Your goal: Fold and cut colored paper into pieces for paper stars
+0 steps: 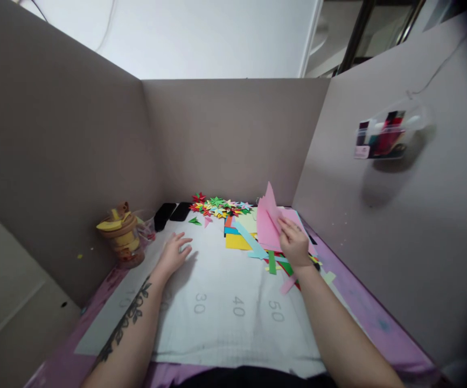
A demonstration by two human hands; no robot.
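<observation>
My right hand (293, 241) grips pink paper (269, 215) at its right side, with the fingers partly behind or against it. Part of that paper stands up and tilts off the sheets below. Over the white mat, my left hand (174, 252) hovers with its fingers apart and holds nothing. Around the pink paper lie a yellow sheet (238, 242), a light blue strip (251, 240) and a green strip (272, 263). Behind them is a heap of folded paper stars (219, 207) in several colours. A green folded piece (195, 221) sits apart in front.
A brown and yellow pot (120, 237) stands at the left beside a clear plastic cup (146, 223). Two black phone-like slabs (172, 212) lie at the back left. Grey panels (233, 134) enclose the table. A clear container (387, 132) hangs on the right panel.
</observation>
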